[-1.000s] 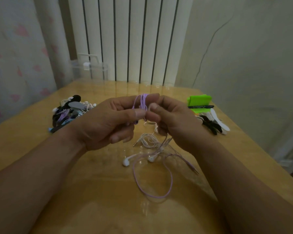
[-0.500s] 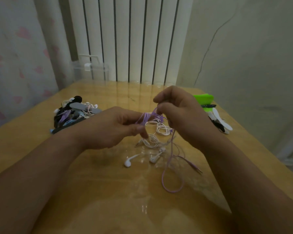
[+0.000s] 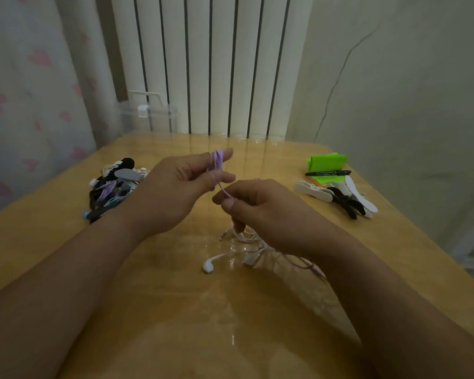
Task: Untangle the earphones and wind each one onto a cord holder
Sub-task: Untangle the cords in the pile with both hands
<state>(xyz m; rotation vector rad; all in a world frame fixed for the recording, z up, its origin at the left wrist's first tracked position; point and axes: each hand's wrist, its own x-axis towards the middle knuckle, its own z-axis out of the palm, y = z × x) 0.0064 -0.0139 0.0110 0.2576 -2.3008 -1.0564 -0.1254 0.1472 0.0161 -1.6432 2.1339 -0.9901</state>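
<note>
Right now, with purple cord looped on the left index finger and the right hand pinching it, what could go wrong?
The purple cord trails across the white earphones under the right hand; a pull may drag them or tighten a snag.
The loops sit near the fingertip of the left hand and could slip off.
The cord holders lie far right; reaching may loosen the coil.

A black pen [image 3: 328, 173] is laid across a green pad [image 3: 327, 160] right of the grip; a clear box [image 3: 159, 119] is seen beyond, leftward.
</note>
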